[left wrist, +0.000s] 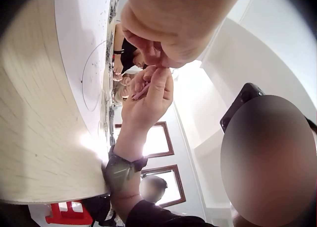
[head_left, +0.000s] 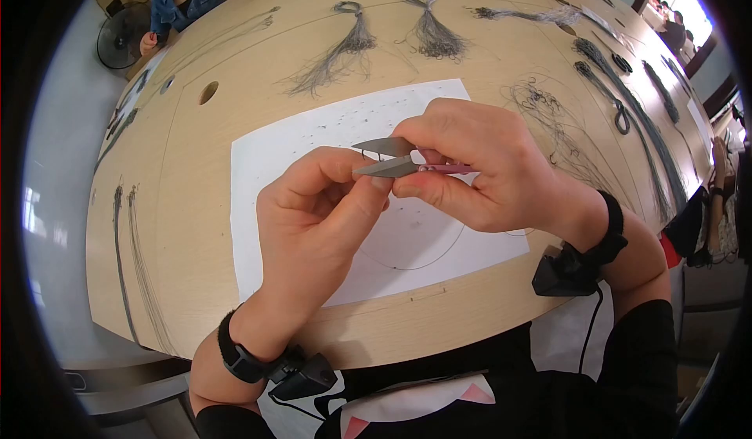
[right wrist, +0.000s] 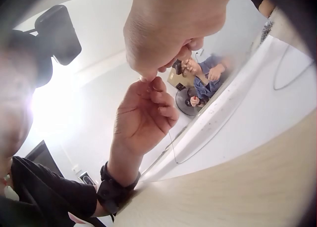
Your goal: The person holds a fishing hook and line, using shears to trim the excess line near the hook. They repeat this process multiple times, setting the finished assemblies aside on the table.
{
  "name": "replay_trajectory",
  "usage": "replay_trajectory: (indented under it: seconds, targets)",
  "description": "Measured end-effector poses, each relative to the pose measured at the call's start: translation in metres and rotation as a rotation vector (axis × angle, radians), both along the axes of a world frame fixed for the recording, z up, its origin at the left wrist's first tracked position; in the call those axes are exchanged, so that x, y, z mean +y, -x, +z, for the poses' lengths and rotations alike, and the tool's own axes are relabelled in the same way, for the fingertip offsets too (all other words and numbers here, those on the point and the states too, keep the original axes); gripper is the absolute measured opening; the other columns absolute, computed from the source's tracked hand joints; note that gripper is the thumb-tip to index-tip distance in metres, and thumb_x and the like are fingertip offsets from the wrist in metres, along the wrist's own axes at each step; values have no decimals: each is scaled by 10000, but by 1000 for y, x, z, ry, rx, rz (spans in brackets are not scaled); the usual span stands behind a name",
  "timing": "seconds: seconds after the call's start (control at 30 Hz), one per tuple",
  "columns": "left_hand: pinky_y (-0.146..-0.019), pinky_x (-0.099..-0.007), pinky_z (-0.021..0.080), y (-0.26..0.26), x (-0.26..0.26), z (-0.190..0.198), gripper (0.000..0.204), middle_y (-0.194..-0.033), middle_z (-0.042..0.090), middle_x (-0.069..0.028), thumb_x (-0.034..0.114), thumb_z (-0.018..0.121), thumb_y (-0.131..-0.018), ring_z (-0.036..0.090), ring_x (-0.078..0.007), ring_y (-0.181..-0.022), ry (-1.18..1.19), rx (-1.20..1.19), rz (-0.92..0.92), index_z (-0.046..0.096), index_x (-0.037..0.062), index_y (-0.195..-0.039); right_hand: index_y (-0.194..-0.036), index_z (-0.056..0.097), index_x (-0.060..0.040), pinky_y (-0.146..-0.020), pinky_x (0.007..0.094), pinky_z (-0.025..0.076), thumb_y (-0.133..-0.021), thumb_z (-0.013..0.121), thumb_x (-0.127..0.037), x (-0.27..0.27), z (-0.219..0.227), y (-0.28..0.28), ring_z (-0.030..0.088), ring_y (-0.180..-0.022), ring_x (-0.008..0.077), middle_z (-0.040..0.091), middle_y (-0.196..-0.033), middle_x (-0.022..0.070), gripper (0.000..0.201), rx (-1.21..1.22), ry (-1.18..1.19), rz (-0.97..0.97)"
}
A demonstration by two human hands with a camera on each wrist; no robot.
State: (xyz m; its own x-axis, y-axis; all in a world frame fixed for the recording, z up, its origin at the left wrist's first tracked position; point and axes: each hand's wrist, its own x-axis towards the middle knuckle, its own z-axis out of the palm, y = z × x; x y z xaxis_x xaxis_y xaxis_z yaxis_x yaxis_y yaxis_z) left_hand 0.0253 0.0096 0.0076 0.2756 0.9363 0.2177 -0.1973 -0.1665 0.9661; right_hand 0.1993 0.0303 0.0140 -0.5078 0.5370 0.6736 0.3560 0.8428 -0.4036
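In the head view the right hand [head_left: 486,165] grips small scissors with pink handles [head_left: 446,169] and grey blades [head_left: 388,166], which stand apart and point left. The left hand [head_left: 313,212] has thumb and index finger pinched at the blades, around a small dark piece [head_left: 368,155] too small to make out. A thin line [head_left: 423,265] curves below the hands over a white paper sheet [head_left: 258,204] dotted with small dark bits. In the right wrist view this line [right wrist: 177,160] hangs from the left hand [right wrist: 143,113].
Bundles of dark line with hooks [head_left: 435,36] lie along the far side of the table [head_left: 196,243], with more strands [head_left: 129,251] at left and thick bundles [head_left: 634,110] at right. A loose tangle [head_left: 548,118] lies beside the paper. Another person [head_left: 192,0] sits across, near a fan [head_left: 124,36].
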Motion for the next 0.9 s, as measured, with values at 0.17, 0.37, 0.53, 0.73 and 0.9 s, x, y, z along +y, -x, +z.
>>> replay_trajectory:
  seconds: [0.17,0.37,0.53,0.73,0.9]
  targets:
    - [-561,-175,401,1,2,-3,31,-720,545,-24,-3,531,-760,496,-59,-639,-35,12,-1,529,-5,-791,-819,534,-18,-433,254,332,-673,618,-109,0,1,0,420,-478,161,446,-582,44,191,-34,4,-9]
    - [-558,-174,404,0,0,-1,31,-714,541,-24,-7,541,-752,497,-63,-623,-21,-14,32,525,-3,-779,-810,534,-15,-442,260,337,-681,605,-90,2,0,-1,428,-487,189,455,-584,59,165,-39,-56,-31]
    - [-556,-172,399,0,0,1,35,-711,539,-23,-3,561,-732,492,-61,-612,-85,66,58,533,-6,-753,-824,529,-12,-488,245,393,-678,630,-133,-10,9,2,487,-576,125,495,-616,55,215,201,355,-112]
    - [-527,-177,379,-1,0,-8,73,-684,546,-17,-3,597,-674,474,-60,-591,-261,215,147,556,12,-732,-882,509,4,-584,208,426,-674,589,-67,-20,9,9,498,-679,82,534,-739,49,234,317,560,33]
    - [-513,-183,372,-4,-3,-5,57,-669,545,-19,3,606,-662,469,-68,-584,-242,270,160,562,21,-694,-897,487,16,-626,212,430,-674,546,-19,-15,-2,12,512,-710,95,532,-766,56,233,460,558,56]
